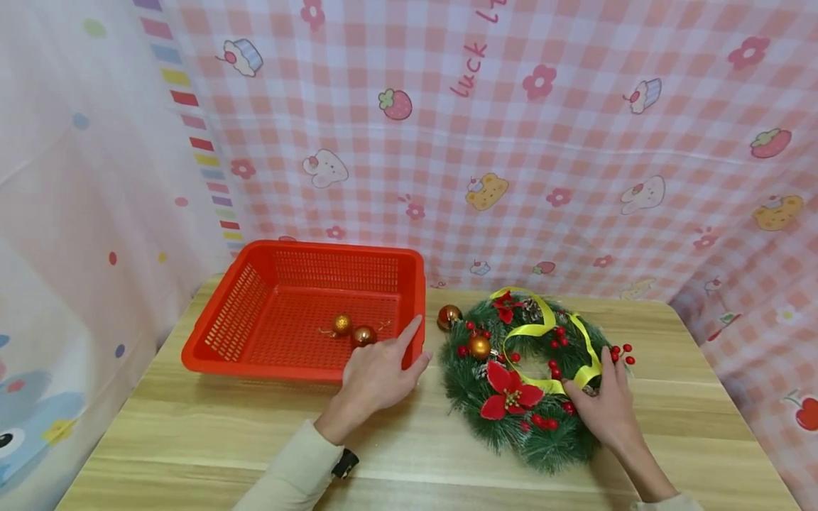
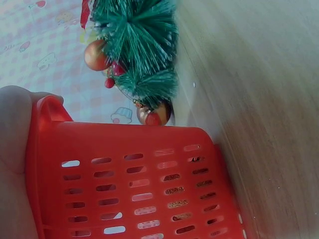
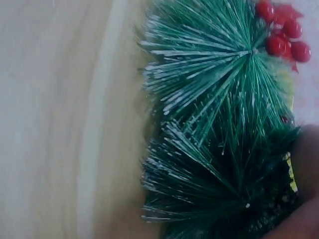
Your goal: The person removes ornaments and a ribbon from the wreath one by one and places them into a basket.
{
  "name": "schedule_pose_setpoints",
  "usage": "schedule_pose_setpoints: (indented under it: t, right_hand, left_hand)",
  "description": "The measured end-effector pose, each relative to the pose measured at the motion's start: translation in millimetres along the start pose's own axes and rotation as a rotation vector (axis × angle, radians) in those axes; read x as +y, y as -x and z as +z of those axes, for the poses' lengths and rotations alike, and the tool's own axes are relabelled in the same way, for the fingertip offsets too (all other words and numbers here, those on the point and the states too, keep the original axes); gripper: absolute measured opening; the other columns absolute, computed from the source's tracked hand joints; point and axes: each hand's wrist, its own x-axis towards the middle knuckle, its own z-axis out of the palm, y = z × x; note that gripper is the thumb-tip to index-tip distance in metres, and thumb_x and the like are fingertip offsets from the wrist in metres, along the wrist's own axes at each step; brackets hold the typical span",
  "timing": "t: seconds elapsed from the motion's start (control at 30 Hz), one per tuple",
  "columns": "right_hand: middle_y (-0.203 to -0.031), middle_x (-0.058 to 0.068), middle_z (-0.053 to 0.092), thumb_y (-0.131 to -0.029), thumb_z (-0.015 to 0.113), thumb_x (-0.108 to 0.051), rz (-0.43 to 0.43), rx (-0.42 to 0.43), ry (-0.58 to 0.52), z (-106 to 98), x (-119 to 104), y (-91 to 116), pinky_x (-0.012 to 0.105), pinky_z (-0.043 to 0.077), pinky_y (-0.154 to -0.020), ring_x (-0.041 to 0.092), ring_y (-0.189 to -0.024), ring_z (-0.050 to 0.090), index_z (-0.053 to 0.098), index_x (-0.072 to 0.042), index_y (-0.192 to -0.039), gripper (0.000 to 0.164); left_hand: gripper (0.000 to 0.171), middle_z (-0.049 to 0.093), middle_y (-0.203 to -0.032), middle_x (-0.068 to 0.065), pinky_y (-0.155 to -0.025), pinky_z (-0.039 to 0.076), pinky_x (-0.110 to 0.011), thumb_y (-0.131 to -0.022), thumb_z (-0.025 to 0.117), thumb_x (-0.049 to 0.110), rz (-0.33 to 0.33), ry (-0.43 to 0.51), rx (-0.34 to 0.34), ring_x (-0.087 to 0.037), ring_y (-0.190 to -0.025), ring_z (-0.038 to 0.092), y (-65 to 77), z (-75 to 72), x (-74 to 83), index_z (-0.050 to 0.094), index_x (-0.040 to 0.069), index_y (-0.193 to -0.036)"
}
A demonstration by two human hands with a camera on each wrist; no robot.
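Observation:
My left hand (image 1: pixel 380 372) rests over the front right corner of a red plastic basket (image 1: pixel 217 365), index finger and thumb stretched out by the right rim; its other fingers are mostly hidden. Inside the basket lie a glittery gold ball ornament (image 1: pixel 342 324) and a shiny bronze one (image 1: pixel 363 335), close to that hand. On the right, my right hand (image 1: pixel 610 408) grips the right side of a green Christmas wreath (image 1: pixel 469 387). Its thumb lies by a yellow ribbon (image 1: pixel 537 328) on the ring. The wreath carries a red poinsettia (image 1: pixel 511 392), red berries and a gold ball (image 1: pixel 479 346).
Another bronze ball (image 1: pixel 449 316) sits at the wreath's upper left edge, between wreath and basket. Everything stands on a wooden table (image 1: pixel 409 454). A pink checked cloth (image 1: pixel 447 163) hangs behind, and a white patterned one (image 1: pixel 108 213) hangs at the left.

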Motion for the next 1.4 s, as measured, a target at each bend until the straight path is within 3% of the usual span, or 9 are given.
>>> schedule_pose_setpoints:
  t: [0.2,0.37,0.47,0.57,0.67,0.83,0.97,1.17,1.4]
  right_hand:
    - [-0.157,0.035,-0.015,-0.096,0.063,-0.029,-0.143,-0.034,-0.052,-9,12,-12,0.077,0.015,-0.105,0.059,-0.143,-0.005,-0.006,-0.001,-0.157,0.096]
    - [-0.157,0.034,-0.018,-0.098,0.059,-0.032,-0.098,-0.112,-0.056,-17,3,-18,0.077,0.011,-0.105,0.056,-0.144,-0.01,-0.007,-0.001,-0.157,0.094]
    - [-0.157,0.036,-0.015,-0.099,0.054,-0.043,-0.027,-0.12,-0.002,-18,-4,-20,0.077,0.013,-0.105,0.059,-0.142,-0.007,-0.008,0.0,-0.156,0.095]
    - [-0.156,0.038,-0.011,-0.099,0.05,-0.051,0.027,-0.079,0.037,-15,-8,-22,0.076,0.016,-0.105,0.062,-0.141,-0.001,-0.006,0.002,-0.156,0.096]
    - [-0.156,0.039,-0.009,-0.099,0.047,-0.054,0.059,-0.026,0.06,-9,-8,-22,0.076,0.018,-0.105,0.064,-0.139,0.004,-0.004,0.001,-0.156,0.094]
    - [-0.156,0.038,-0.008,-0.1,0.039,-0.058,0.077,0.03,0.111,0,-7,-25,0.076,0.021,-0.103,0.066,-0.136,0.007,-0.003,-0.003,-0.158,0.09]
    - [-0.157,0.038,-0.008,-0.1,0.037,-0.058,0.077,0.036,0.136,4,-7,-27,0.077,0.025,-0.099,0.067,-0.135,0.01,-0.003,-0.006,-0.158,0.088]
    - [-0.157,0.038,-0.009,-0.101,0.038,-0.056,0.086,0.023,0.133,6,-5,-27,0.076,0.026,-0.1,0.066,-0.136,0.01,-0.002,-0.005,-0.158,0.087]
    - [-0.157,0.037,-0.009,-0.101,0.038,-0.056,0.081,0.044,0.142,5,-7,-27,0.076,0.026,-0.099,0.065,-0.136,0.011,0.002,-0.003,-0.158,0.086]
  left_hand:
    - [0.062,0.035,-0.052,0.005,-0.037,0.019,-0.023,-0.099,0.044,0.056,0.011,-0.012,0.007,-0.01,-0.041,0.024,0.5,0.5,0.5,0.038,0.026,-0.154]
    - [0.063,0.042,-0.055,0.002,-0.037,0.023,-0.023,-0.099,0.044,0.055,0.013,-0.013,0.002,-0.011,-0.041,0.029,-0.4,-0.6,0.1,0.038,0.025,-0.154]
    - [0.062,0.066,-0.083,-0.007,-0.042,0.039,-0.028,-0.099,0.046,0.053,-0.005,0.013,-0.007,-0.018,-0.055,0.053,-1.4,-1.7,2.2,0.038,0.025,-0.153]
    - [0.059,0.061,-0.127,-0.019,-0.071,0.055,-0.043,-0.098,0.053,0.046,-0.008,0.058,0.015,-0.033,-0.096,0.064,-2.0,-4.5,9.0,0.043,0.021,-0.151]
    - [0.054,0.049,-0.142,-0.023,-0.096,0.047,-0.056,-0.095,0.062,0.035,0.068,0.104,0.091,-0.039,-0.125,0.05,-3.0,-6.1,20.4,0.051,0.013,-0.143]
    - [0.043,0.057,-0.133,-0.016,-0.1,0.047,-0.047,-0.091,0.071,0.022,0.307,0.18,0.227,-0.03,-0.121,0.053,-8.3,-1.2,45.4,0.06,0.008,-0.131]
    - [0.04,0.062,-0.127,-0.009,-0.097,0.05,-0.038,-0.093,0.07,0.018,0.363,0.275,0.143,-0.025,-0.116,0.057,-14.3,7.6,63.3,0.06,0.009,-0.131]
    - [0.046,0.06,-0.132,-0.007,-0.093,0.052,-0.037,-0.095,0.067,0.023,0.24,0.329,-0.075,-0.024,-0.119,0.056,-23.5,26.0,74.0,0.053,0.015,-0.138]
    - [0.047,0.066,-0.119,-0.005,-0.078,0.052,-0.027,-0.093,0.07,0.024,0.197,0.329,-0.115,-0.019,-0.101,0.061,-30.8,35.3,74.3,0.053,0.017,-0.137]
